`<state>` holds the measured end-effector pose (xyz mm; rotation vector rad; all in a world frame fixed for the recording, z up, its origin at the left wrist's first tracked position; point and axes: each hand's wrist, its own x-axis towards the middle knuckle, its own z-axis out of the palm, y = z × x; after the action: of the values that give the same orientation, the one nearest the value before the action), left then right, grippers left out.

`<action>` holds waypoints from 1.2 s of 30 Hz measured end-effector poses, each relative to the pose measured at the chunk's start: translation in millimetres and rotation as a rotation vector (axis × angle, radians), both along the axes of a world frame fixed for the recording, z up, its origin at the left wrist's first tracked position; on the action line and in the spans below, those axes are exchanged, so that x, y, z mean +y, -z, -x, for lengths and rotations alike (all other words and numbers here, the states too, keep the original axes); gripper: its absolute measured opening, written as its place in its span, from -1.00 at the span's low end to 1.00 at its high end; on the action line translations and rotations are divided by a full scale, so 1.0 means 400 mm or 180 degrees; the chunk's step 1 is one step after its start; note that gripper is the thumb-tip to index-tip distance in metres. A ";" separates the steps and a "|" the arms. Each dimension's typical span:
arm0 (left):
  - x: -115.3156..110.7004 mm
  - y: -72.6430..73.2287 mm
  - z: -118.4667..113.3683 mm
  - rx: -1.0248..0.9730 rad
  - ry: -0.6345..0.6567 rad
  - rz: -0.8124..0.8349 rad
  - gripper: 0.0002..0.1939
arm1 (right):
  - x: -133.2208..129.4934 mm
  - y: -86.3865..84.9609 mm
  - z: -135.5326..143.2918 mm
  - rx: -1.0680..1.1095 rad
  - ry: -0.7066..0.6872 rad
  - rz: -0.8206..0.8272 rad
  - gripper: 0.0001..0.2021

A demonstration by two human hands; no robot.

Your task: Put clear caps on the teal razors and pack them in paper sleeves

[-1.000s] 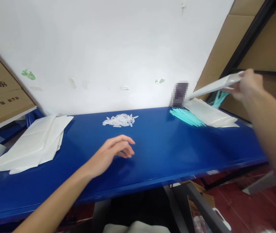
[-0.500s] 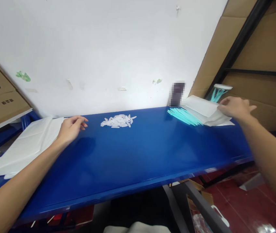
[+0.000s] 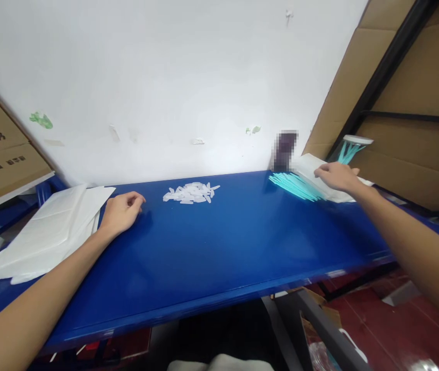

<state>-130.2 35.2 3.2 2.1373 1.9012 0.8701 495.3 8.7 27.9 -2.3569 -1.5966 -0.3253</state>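
My left hand [image 3: 124, 210] rests on the blue table beside a stack of white sheets or flat bags [image 3: 55, 219]. Its fingers are loosely curled, with nothing visible in them. To its right lies a small heap of translucent white flat pieces [image 3: 191, 192]. Over at the right, my right hand [image 3: 337, 176] hovers above or touches white, thin sheets or bags [image 3: 307, 166]. Its thumb and fingers are drawn together; anything between them is too small to make out. A fan of turquoise sticks [image 3: 294, 186] lies just left of this hand.
The blue table [image 3: 212, 252] meets a white wall behind. A clear lidded jar [image 3: 353, 147] with turquoise sticks stands at the back right, and a blurred dark object [image 3: 284, 150] leans near the wall. A cardboard box [image 3: 3, 149] is at the left.
My right hand has moved left across the white sheets, toward the turquoise sticks. The raised sheets now lie lower. My left hand has shifted slightly right, still curled, as the view moved a little.
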 end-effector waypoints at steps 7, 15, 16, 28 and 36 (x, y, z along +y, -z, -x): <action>0.000 0.005 0.009 0.0037 -0.0020 0.0036 -0.60 | 0.034 0.007 0.042 0.0235 -0.0008 0.0359 -0.58; 0.004 0.013 0.016 0.0153 0.0050 0.0094 -0.62 | 0.056 0.059 0.061 -0.0036 -0.0118 0.0632 -0.62; 0.005 0.014 0.016 0.0174 0.0057 0.0097 -0.63 | 0.059 0.067 0.063 -0.0066 -0.0117 0.0653 -0.62; 0.012 0.022 0.018 0.0333 0.0190 0.0115 -0.62 | 0.045 0.099 0.127 -0.0110 -0.0592 0.0432 -0.61; 0.006 0.014 0.017 0.0365 0.0181 0.0087 -0.61 | 0.047 0.048 0.176 -0.0104 -0.0529 0.0091 -0.60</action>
<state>-137.1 37.4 -2.3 2.2584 1.8822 0.7211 425.0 27.7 8.8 -2.2311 -1.8096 -0.3085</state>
